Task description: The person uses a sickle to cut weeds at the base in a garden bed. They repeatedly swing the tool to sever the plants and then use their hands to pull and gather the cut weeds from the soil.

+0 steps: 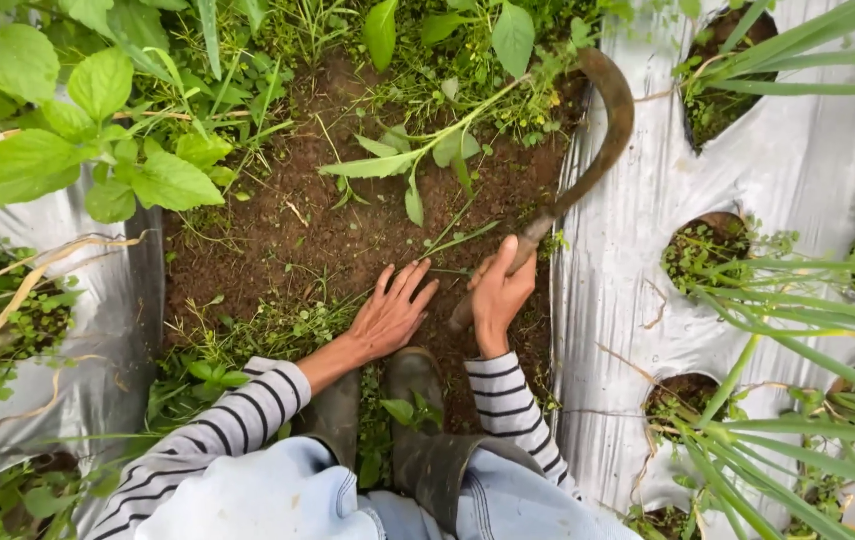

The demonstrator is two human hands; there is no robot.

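Gripping a sickle (587, 150), the right hand (498, 297) worked; the left hand (390, 315) lay open on cleared soil (327, 215); weeds (247, 335) remained at 7 o'clock.

Ahead of your left hand (387, 315) you have a bare soil patch (277, 215) to pass over; weeds (417, 160) crowd beyond it, plastic mulch sheet (627, 300) bounds the right.

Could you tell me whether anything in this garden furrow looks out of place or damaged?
Nothing looks damaged. One cut weed stem lies loose across the bare soil, ahead of the sickle held in the right hand.
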